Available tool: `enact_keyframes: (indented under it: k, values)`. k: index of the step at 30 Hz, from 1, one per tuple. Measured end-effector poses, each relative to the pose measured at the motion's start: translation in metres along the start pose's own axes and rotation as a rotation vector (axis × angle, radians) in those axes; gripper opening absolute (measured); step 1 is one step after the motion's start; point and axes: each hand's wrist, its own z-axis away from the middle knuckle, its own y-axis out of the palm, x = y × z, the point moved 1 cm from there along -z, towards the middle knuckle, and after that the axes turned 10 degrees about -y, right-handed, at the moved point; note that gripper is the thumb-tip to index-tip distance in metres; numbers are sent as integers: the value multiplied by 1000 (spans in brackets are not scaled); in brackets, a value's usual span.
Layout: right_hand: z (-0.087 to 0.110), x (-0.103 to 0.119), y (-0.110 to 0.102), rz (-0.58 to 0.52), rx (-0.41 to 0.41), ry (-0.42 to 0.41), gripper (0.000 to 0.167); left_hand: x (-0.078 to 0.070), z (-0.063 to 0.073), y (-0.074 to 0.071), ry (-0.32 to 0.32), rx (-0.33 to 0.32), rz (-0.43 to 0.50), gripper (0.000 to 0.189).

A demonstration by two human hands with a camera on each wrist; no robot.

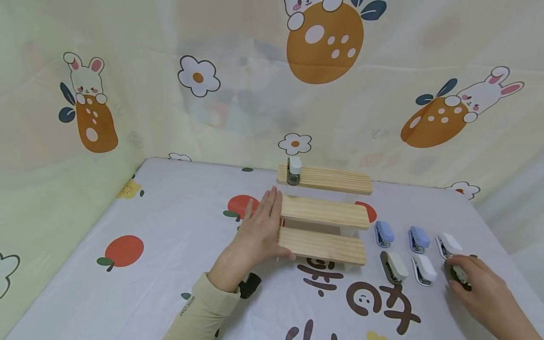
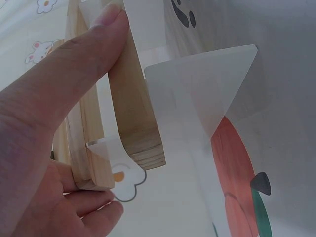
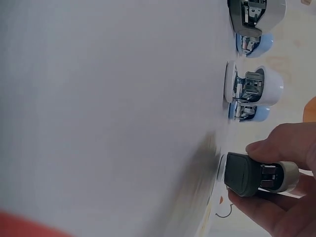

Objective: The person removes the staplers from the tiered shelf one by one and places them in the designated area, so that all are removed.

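Note:
A three-tier rack of pale wooden planks [image 1: 323, 245] on translucent side panels [image 2: 197, 84] stands at the middle of the table. My left hand [image 1: 257, 236] lies along the rack's left end. Its thumb touches the lowest plank, and its outstretched fingers reach past the middle one. At the right, my right hand [image 1: 484, 283] pinches a small dark grey-green stapler [image 3: 242, 174] with a cream top between thumb and fingers, close over the table. A dark stapler with a whitish top [image 1: 294, 171] stands on the left part of the top plank.
Between rack and right hand stand two blue staplers [image 1: 384, 233], two white staplers [image 1: 424, 270] and one dark stapler with a cream top [image 1: 394, 267]. A white printed cloth [image 1: 178, 203] covers the table. Patterned curtains [image 1: 238, 118] hang behind and at the left.

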Motion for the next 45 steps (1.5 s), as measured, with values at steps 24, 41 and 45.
enact_keyframes:
  k: [24,41,45]
  values:
    - [-11,14,-15,34,55,-59,26,0,1,-1,13,-7,13,141]
    - [-63,101,-56,-49,-237,-242,28,1,1,0,-1,-4,-6,141]
    - [-74,120,-57,-55,-281,-296,30,0,0,0,-2,-1,-8,142]
